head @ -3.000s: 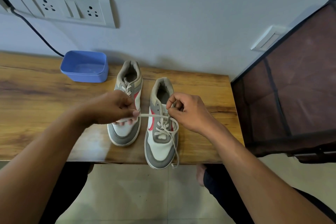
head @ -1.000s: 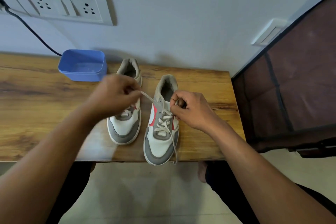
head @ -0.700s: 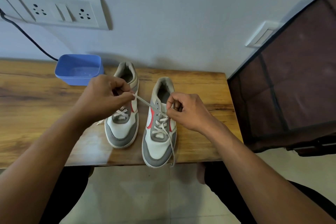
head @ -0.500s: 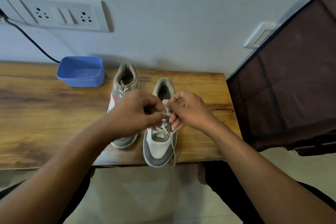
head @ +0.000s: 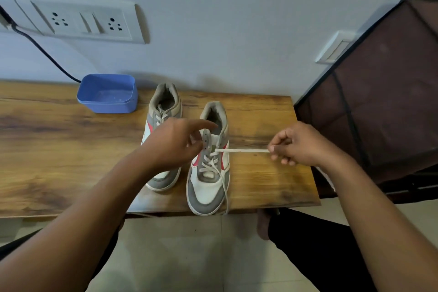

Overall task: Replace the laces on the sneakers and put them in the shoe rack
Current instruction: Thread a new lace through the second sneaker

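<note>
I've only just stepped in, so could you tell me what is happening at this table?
A person is lacing the nearer sneaker on the wooden table. The right hand pinches the lace end, pulled taut sideways; the left hand is at its top eyelets, which are unthreaded. The other sneaker stands alongside.

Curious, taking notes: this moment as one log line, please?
step: lacing sneaker | right hand: pinches lace, taut sideways | left hand: at eyelets, grip unclear | other sneaker: beside it on table
</note>
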### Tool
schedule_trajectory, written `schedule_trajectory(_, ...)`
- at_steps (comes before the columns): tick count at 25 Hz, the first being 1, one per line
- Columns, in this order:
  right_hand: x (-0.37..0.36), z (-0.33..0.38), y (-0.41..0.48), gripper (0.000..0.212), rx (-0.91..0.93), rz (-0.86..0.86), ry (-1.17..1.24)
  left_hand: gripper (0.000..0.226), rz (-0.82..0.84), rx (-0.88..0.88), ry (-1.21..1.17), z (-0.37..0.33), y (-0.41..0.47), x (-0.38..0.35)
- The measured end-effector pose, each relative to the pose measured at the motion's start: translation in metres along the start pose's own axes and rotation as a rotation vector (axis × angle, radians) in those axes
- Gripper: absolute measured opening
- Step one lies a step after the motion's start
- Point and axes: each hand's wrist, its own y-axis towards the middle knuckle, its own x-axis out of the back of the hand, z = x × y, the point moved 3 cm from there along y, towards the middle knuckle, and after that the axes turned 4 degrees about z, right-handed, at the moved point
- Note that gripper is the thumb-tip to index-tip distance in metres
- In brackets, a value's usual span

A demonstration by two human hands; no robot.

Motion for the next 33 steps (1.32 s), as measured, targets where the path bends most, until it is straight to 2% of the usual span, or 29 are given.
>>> schedule_trajectory(2,-0.009,0.001,0.010,0.010,0.031,-0.068,-0.282,0.046,0.050,-0.016,0.060,0.000,0.006,-0.008)
schedule_trajectory(4,-0.020,0.014,0.011,0.011,0.103,-0.154,-0.377,0.044,0.069,-0.010,0.108,0.001,0.012,-0.011)
schedule_trajectory(6,-0.035,0.032,0.006,0.012,0.214,-0.173,-0.310,0.041,0.067,-0.001,0.145,0.007,0.017,-0.012)
schedule_trajectory(9,-0.068,0.049,-0.008,0.018,0.309,-0.012,-0.170,0.037,0.083,0.033,0.152,0.015,0.019,-0.012)
schedule_trajectory(12,-0.093,0.049,-0.011,0.025,0.292,0.062,-0.237,0.029,0.069,0.060,0.119,0.017,0.020,-0.011)
schedule_trajectory(15,-0.094,0.045,-0.007,0.017,0.285,0.099,-0.226,0.027,0.044,0.107,0.147,0.016,0.020,-0.009)
schedule_trajectory(17,-0.085,0.048,-0.010,0.012,0.274,0.142,-0.142,0.027,0.026,0.137,0.174,0.017,0.020,-0.008)
schedule_trajectory(21,-0.063,0.061,-0.018,0.011,0.181,0.171,0.250,0.032,0.022,0.146,0.153,0.019,0.016,-0.009)
schedule_trajectory(23,-0.060,0.068,-0.018,0.008,0.194,0.209,0.296,0.030,-0.006,0.130,0.094,0.017,0.013,-0.005)
schedule_trajectory(25,-0.061,0.076,-0.018,0.012,0.232,0.237,0.337,0.025,-0.018,0.085,-0.123,0.012,0.008,0.002)
schedule_trajectory(27,-0.062,0.083,-0.018,0.017,0.263,0.240,0.408,0.022,0.142,0.047,-0.438,0.001,-0.001,0.004)
schedule_trajectory(28,-0.063,0.086,-0.017,0.019,0.275,0.242,0.441,0.018,0.251,0.034,-0.524,-0.005,-0.005,0.002)
schedule_trajectory(30,-0.063,0.088,-0.016,0.018,0.290,0.264,0.486,0.011,0.382,0.006,-0.513,-0.006,-0.010,-0.003)
schedule_trajectory(33,-0.056,0.083,-0.014,0.015,0.290,0.342,0.515,0.011,0.366,0.027,-0.248,0.021,-0.008,0.001)
